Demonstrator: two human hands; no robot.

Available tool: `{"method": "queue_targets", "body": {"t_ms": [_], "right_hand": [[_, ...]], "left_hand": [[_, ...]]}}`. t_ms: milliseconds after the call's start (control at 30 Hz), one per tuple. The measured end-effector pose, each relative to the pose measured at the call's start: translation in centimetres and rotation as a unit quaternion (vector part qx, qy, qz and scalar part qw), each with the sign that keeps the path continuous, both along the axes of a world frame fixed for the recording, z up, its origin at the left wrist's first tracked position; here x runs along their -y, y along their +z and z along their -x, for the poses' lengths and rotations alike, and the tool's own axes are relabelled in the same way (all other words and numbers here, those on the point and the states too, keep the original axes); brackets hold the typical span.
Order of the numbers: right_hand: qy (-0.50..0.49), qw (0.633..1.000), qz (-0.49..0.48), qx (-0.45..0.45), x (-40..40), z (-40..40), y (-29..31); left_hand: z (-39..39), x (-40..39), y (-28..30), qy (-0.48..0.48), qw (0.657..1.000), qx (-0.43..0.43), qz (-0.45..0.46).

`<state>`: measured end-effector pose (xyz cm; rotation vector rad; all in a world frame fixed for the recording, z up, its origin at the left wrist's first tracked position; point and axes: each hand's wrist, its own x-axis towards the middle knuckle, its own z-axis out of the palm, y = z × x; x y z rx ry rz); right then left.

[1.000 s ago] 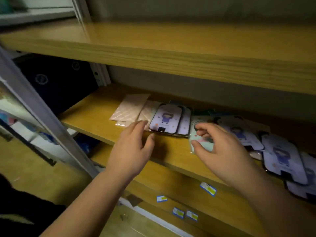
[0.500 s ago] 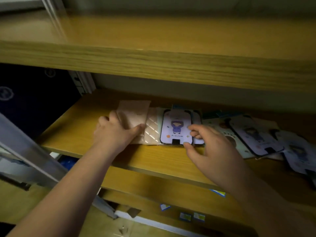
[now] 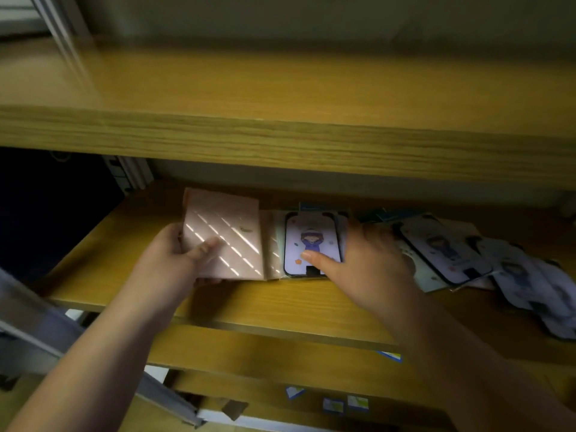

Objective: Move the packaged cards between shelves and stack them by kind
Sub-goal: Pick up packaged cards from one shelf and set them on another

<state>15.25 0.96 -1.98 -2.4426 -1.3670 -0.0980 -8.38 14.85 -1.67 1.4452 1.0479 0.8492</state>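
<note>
On the middle wooden shelf (image 3: 131, 294) my left hand (image 3: 174, 260) grips a pink packaged card (image 3: 227, 232) with shiny diagonal stripes, thumb on top, its near edge lifted. Beside it lies a stack topped by a lilac cartoon-figure card (image 3: 311, 241); my right hand (image 3: 371, 260) holds that stack, thumb pressing its face. More lilac cards (image 3: 448, 247) lie fanned out to the right, overlapping toward the shelf's right end.
The upper shelf board (image 3: 280, 135) overhangs the work area. A lower shelf edge (image 3: 280, 357) carries small price labels (image 3: 333, 405). A grey metal upright (image 3: 37, 325) slants at the left, with a dark gap behind it.
My left hand went from resting on the pink card to gripping and lifting it. My right hand slid left onto the lilac stack. The view shifted closer.
</note>
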Motion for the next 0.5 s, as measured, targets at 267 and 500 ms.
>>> {"method": "queue_targets", "body": {"t_ms": [267, 500], "right_hand": [[-0.024, 0.977, 0.029, -0.212, -0.9, -3.5, 0.9], [-0.019, 0.936, 0.054, -0.348, 0.0, -5.6, 1.9]], "left_hand": [[-0.8, 2.8, 0.0, -0.059, 0.993, 0.089, 0.048], [-1.6, 4.1, -0.6, -0.065, 0.987, 0.121, 0.078]]}}
